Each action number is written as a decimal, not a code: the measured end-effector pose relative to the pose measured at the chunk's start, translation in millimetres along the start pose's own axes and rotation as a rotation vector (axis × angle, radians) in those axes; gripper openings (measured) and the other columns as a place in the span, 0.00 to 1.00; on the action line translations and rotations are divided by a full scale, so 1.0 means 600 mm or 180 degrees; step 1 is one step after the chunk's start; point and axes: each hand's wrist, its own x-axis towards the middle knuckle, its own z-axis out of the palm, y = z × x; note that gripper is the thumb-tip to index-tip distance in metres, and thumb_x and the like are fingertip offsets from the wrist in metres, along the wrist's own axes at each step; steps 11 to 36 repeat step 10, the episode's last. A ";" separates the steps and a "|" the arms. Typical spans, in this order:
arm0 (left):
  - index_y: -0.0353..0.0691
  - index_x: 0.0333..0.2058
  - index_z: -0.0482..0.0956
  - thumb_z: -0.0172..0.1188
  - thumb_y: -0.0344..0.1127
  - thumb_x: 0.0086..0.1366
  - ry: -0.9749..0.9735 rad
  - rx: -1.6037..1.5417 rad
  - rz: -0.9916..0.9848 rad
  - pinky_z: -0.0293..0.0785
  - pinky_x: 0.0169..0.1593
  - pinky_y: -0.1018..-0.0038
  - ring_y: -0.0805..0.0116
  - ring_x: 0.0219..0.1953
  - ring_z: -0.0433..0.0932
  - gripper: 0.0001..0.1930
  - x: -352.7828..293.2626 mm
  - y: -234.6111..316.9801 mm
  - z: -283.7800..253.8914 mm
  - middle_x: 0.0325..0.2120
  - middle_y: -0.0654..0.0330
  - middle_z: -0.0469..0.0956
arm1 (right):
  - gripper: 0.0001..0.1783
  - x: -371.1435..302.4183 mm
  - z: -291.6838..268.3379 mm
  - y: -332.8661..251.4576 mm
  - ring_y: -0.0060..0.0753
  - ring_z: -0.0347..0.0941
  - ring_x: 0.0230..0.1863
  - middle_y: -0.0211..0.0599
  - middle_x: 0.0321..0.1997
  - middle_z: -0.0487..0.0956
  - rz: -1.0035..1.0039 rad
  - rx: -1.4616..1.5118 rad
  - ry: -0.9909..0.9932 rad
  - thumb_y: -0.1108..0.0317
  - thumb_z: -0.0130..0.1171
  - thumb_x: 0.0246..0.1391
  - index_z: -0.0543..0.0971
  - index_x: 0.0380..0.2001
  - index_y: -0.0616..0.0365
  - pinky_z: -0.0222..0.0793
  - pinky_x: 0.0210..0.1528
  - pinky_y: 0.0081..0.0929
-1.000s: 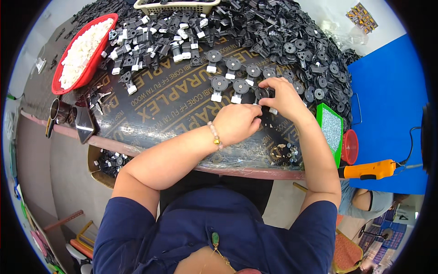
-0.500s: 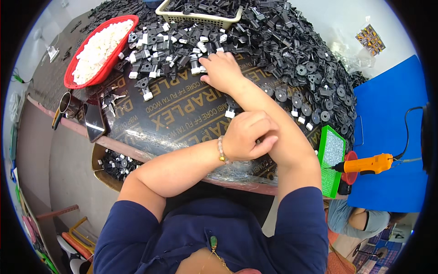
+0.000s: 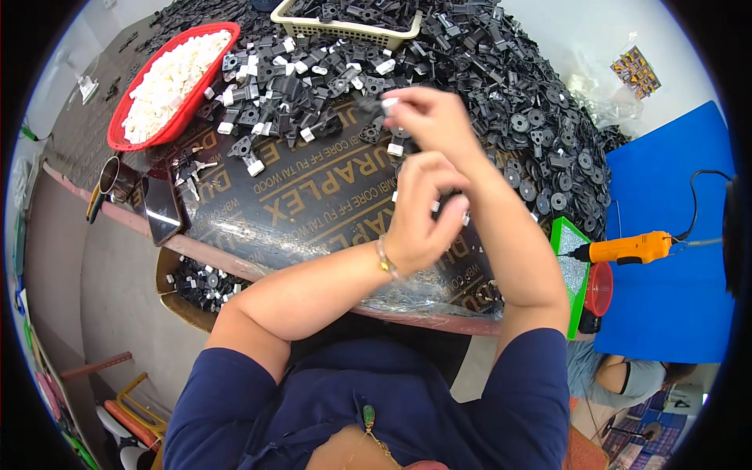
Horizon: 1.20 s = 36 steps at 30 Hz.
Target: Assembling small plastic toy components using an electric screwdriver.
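My right hand [image 3: 435,124] is raised over the near edge of the heap, its thumb and fingers pinching a black plastic part with a white end piece [image 3: 389,105]; motion blurs the part. Closer to me, my left hand [image 3: 423,211], with a beaded bracelet at the wrist, is curled beside my right forearm. Bits of black and white show between its thumb and fingers; whether they are held or lie behind is unclear. Black parts with white ends [image 3: 266,110] spread over the table beyond. One such part [image 3: 249,153] lies apart from them on the printed tabletop [image 3: 313,196].
A red basket [image 3: 227,59] of white pieces stands far left, a cream basket [image 3: 345,33] of black parts at the back. A phone [image 3: 162,207], keys [image 3: 193,174] and a metal cup [image 3: 117,180] lie left. An orange electric screwdriver [image 3: 630,247] hangs above a green tray [image 3: 576,313] right.
My right hand has drawn back from the heap toward the right, bringing a black part with a white end. My left hand has shifted slightly, its fingers more upright.
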 end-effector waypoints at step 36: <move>0.46 0.62 0.60 0.56 0.40 0.74 0.1152 -0.3087 -0.2392 0.74 0.48 0.69 0.70 0.48 0.76 0.23 0.020 -0.034 0.005 0.48 0.61 0.73 | 0.15 -0.064 -0.109 -0.041 0.37 0.77 0.54 0.40 0.49 0.84 -0.0202 0.0101 -0.0674 0.67 0.65 0.54 0.87 0.45 0.54 0.71 0.58 0.34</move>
